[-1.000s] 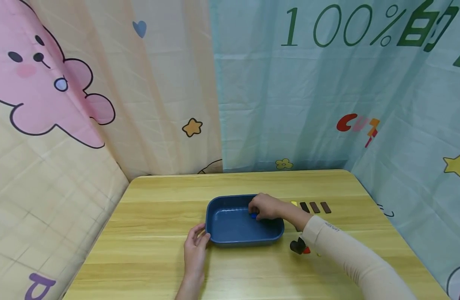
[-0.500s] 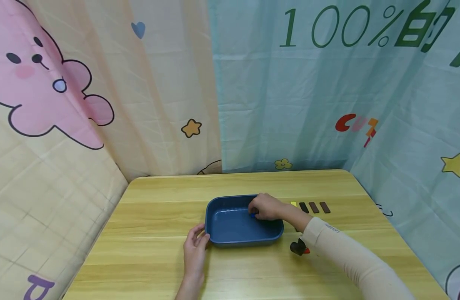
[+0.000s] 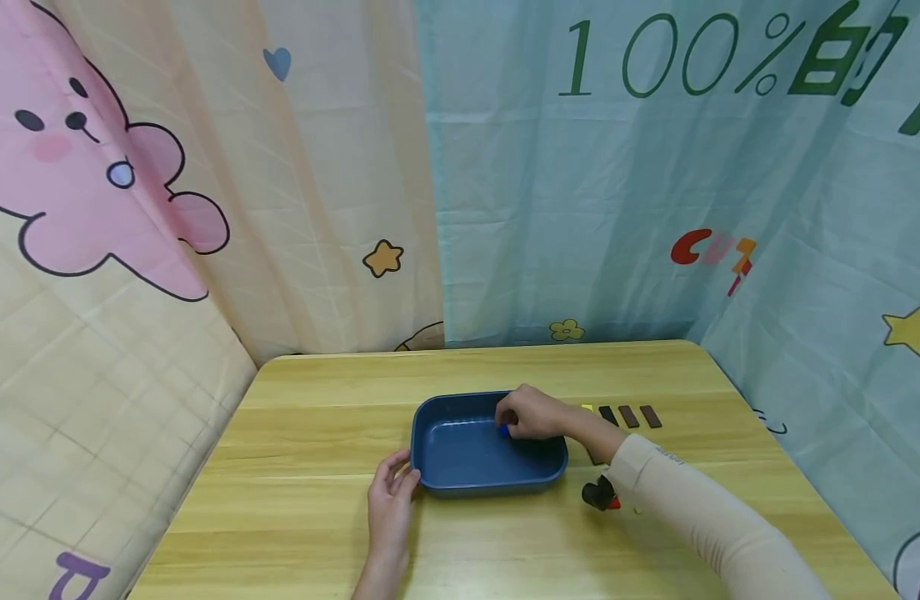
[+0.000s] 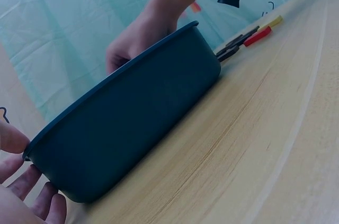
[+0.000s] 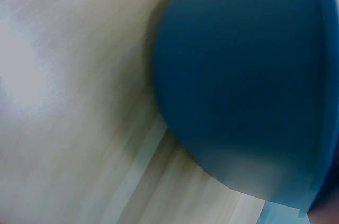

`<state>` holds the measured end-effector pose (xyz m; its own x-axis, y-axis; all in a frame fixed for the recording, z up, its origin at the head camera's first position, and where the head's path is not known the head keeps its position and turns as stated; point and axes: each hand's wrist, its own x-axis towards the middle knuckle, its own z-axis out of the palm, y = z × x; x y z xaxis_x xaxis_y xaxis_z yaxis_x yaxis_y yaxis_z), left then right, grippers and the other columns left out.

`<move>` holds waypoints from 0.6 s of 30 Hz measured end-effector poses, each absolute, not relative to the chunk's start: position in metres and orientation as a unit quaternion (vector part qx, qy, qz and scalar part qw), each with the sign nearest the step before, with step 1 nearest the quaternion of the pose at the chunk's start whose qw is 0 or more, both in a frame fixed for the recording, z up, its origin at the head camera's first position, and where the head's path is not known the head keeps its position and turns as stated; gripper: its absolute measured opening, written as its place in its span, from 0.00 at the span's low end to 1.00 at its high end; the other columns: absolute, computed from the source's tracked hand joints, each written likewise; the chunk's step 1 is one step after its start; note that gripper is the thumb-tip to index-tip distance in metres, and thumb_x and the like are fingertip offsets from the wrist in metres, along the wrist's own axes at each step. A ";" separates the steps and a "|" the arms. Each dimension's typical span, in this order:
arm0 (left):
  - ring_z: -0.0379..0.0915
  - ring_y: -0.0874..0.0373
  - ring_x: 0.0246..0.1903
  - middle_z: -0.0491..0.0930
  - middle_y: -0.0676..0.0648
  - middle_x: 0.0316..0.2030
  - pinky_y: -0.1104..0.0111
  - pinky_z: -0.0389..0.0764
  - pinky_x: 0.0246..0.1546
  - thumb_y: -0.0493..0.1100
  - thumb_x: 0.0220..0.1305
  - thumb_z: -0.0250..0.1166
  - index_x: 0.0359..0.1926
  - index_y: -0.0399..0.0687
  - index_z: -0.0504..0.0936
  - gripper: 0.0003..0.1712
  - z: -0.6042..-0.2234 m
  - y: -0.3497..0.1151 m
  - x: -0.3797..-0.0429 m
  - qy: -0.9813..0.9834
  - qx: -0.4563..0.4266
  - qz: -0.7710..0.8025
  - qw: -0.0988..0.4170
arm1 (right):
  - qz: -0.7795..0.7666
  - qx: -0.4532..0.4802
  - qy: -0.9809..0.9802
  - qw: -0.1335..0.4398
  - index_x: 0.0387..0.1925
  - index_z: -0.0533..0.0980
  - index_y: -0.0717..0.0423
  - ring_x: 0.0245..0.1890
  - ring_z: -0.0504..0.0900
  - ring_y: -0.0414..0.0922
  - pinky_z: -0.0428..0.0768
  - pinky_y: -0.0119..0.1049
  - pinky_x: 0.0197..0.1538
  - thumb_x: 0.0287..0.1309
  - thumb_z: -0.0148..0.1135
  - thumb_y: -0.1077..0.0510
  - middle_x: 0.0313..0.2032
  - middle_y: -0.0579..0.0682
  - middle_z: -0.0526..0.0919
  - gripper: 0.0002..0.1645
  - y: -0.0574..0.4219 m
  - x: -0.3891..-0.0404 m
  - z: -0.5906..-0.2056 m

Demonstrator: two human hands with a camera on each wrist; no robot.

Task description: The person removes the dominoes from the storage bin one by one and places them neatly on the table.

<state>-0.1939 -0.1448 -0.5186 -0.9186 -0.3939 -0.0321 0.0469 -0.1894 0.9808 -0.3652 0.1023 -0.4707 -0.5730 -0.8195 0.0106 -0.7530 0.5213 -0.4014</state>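
Observation:
A blue rectangular basin (image 3: pixel 490 486) stands on the wooden table. At its near left corner my left hand (image 3: pixel 389 500) grips the rim, the thumb on top and the fingers against the outer wall, as the left wrist view also shows. My right hand (image 3: pixel 533 414) reaches over the right side into the basin and pinches a small blue piece (image 3: pixel 503 431), mostly hidden by the fingers. The basin's outer wall (image 5: pixel 238 75) fills much of the right wrist view, which leaves the right fingers out.
Right of the basin lie flat pieces: one yellow (image 3: pixel 587 407), one black (image 3: pixel 607 415) and two brown (image 3: pixel 651 417). A red piece (image 3: pixel 614 503) lies nearer, partly behind a black device (image 3: pixel 597 493) at the right sleeve. Curtains (image 3: pixel 340 167) enclose the table's back and sides.
The right fingers shift slightly in the basin, and the blue piece shows a little farther left. The left hand and the basin keep their places.

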 end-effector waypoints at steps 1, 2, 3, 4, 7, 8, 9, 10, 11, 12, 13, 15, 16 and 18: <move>0.76 0.44 0.57 0.75 0.32 0.62 0.74 0.80 0.48 0.28 0.71 0.61 0.62 0.29 0.74 0.20 -0.519 -0.145 -0.194 -0.620 0.141 -0.758 0.146 | -0.196 -0.449 0.866 0.095 0.40 0.86 0.59 0.32 0.80 0.36 0.83 0.32 0.38 0.60 0.67 0.67 0.33 0.48 0.86 0.07 0.103 -0.366 -0.471; 0.76 0.44 0.57 0.75 0.32 0.62 0.74 0.80 0.49 0.28 0.70 0.61 0.62 0.29 0.74 0.20 -0.519 -0.145 -0.194 -0.621 0.141 -0.757 0.146 | -0.208 -0.447 0.865 0.098 0.40 0.86 0.59 0.32 0.80 0.36 0.83 0.32 0.38 0.60 0.67 0.67 0.33 0.48 0.86 0.07 0.104 -0.367 -0.470; 0.76 0.43 0.57 0.75 0.32 0.62 0.74 0.80 0.49 0.28 0.71 0.60 0.62 0.29 0.74 0.20 -0.519 -0.145 -0.194 -0.622 0.141 -0.756 0.147 | -0.219 -0.443 0.863 0.104 0.40 0.86 0.59 0.32 0.80 0.36 0.83 0.32 0.39 0.60 0.67 0.67 0.33 0.48 0.86 0.07 0.104 -0.367 -0.470; 0.76 0.43 0.57 0.75 0.32 0.62 0.74 0.80 0.49 0.28 0.70 0.60 0.61 0.29 0.75 0.20 -0.519 -0.145 -0.194 -0.622 0.142 -0.756 0.147 | -0.232 -0.440 0.861 0.110 0.40 0.86 0.60 0.32 0.80 0.36 0.83 0.32 0.39 0.61 0.67 0.66 0.33 0.49 0.86 0.07 0.105 -0.367 -0.469; 0.76 0.42 0.58 0.75 0.31 0.61 0.75 0.80 0.49 0.28 0.70 0.60 0.61 0.29 0.75 0.19 -0.519 -0.146 -0.194 -0.625 0.143 -0.753 0.148 | -0.265 -0.435 0.852 0.125 0.42 0.86 0.62 0.33 0.81 0.36 0.83 0.32 0.40 0.61 0.66 0.66 0.34 0.50 0.87 0.08 0.106 -0.366 -0.465; 0.76 0.42 0.58 0.75 0.31 0.61 0.75 0.80 0.49 0.28 0.70 0.60 0.61 0.29 0.75 0.19 -0.519 -0.146 -0.195 -0.625 0.144 -0.753 0.148 | -0.276 -0.434 0.848 0.129 0.42 0.86 0.62 0.34 0.82 0.36 0.83 0.32 0.40 0.61 0.66 0.67 0.35 0.49 0.87 0.09 0.107 -0.366 -0.464; 0.76 0.42 0.58 0.75 0.31 0.61 0.75 0.80 0.49 0.28 0.70 0.60 0.61 0.29 0.75 0.19 -0.520 -0.146 -0.195 -0.625 0.145 -0.752 0.147 | -0.286 -0.431 0.845 0.133 0.42 0.86 0.62 0.34 0.82 0.36 0.84 0.32 0.41 0.61 0.65 0.67 0.35 0.49 0.87 0.09 0.107 -0.365 -0.463; 0.76 0.42 0.58 0.75 0.31 0.61 0.75 0.80 0.49 0.28 0.70 0.60 0.60 0.29 0.75 0.19 -0.519 -0.146 -0.195 -0.626 0.146 -0.752 0.146 | -0.296 -0.428 0.843 0.135 0.42 0.86 0.62 0.35 0.82 0.37 0.84 0.33 0.41 0.61 0.65 0.67 0.36 0.48 0.87 0.09 0.107 -0.365 -0.462; 0.76 0.42 0.58 0.75 0.32 0.61 0.75 0.80 0.49 0.27 0.70 0.60 0.60 0.29 0.75 0.19 -0.519 -0.146 -0.195 -0.626 0.147 -0.752 0.146 | -0.306 -0.425 0.841 0.138 0.42 0.86 0.61 0.35 0.82 0.37 0.84 0.33 0.42 0.61 0.65 0.66 0.36 0.48 0.87 0.09 0.107 -0.364 -0.462; 0.76 0.42 0.58 0.76 0.32 0.61 0.75 0.80 0.49 0.27 0.70 0.60 0.60 0.29 0.75 0.19 -0.519 -0.145 -0.195 -0.626 0.148 -0.752 0.145 | -0.315 -0.419 0.840 0.142 0.42 0.86 0.60 0.35 0.82 0.37 0.84 0.33 0.42 0.61 0.65 0.66 0.36 0.47 0.87 0.09 0.107 -0.364 -0.461; 0.76 0.42 0.58 0.75 0.31 0.61 0.75 0.80 0.49 0.27 0.70 0.60 0.60 0.29 0.75 0.19 -0.519 -0.145 -0.195 -0.627 0.147 -0.751 0.146 | -0.326 -0.412 0.838 0.146 0.41 0.86 0.59 0.35 0.83 0.37 0.84 0.33 0.42 0.60 0.65 0.67 0.36 0.47 0.87 0.09 0.107 -0.364 -0.461; 0.76 0.42 0.58 0.76 0.32 0.61 0.75 0.80 0.49 0.27 0.70 0.59 0.61 0.29 0.75 0.19 -0.519 -0.145 -0.195 -0.626 0.148 -0.752 0.144 | -0.348 -0.395 0.836 0.154 0.41 0.86 0.58 0.35 0.83 0.39 0.84 0.33 0.42 0.60 0.66 0.67 0.36 0.47 0.87 0.09 0.107 -0.363 -0.461; 0.76 0.42 0.57 0.75 0.32 0.61 0.75 0.80 0.49 0.27 0.70 0.59 0.61 0.29 0.75 0.19 -0.519 -0.145 -0.195 -0.626 0.147 -0.752 0.144 | -0.361 -0.386 0.834 0.160 0.41 0.86 0.58 0.35 0.83 0.40 0.84 0.33 0.42 0.61 0.66 0.67 0.36 0.47 0.87 0.09 0.108 -0.363 -0.460; 0.76 0.42 0.57 0.75 0.31 0.62 0.75 0.80 0.49 0.27 0.71 0.59 0.61 0.29 0.75 0.19 -0.519 -0.145 -0.194 -0.626 0.147 -0.753 0.144 | -0.385 -0.367 0.829 0.170 0.41 0.86 0.58 0.36 0.83 0.41 0.85 0.34 0.42 0.61 0.66 0.67 0.36 0.47 0.87 0.09 0.109 -0.362 -0.460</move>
